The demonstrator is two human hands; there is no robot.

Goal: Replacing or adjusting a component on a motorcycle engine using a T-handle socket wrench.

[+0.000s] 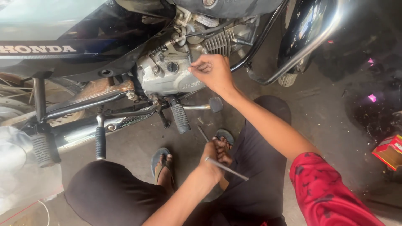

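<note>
Right hand (213, 72) pinches something too small to identify at the engine cover (167, 77); left hand (211, 161) grips 1 metal rod (226, 168) low between the knees. Risk: small part drops, lost on gritty floor (331, 113).

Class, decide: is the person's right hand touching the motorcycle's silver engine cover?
Touching. The head view shows the right hand with its fingertips pressed against the silver engine cover, no gap visible between them.

Right hand (213, 72) reaches forward, fingers pinched; left hand (211, 164) fisted low.
</note>
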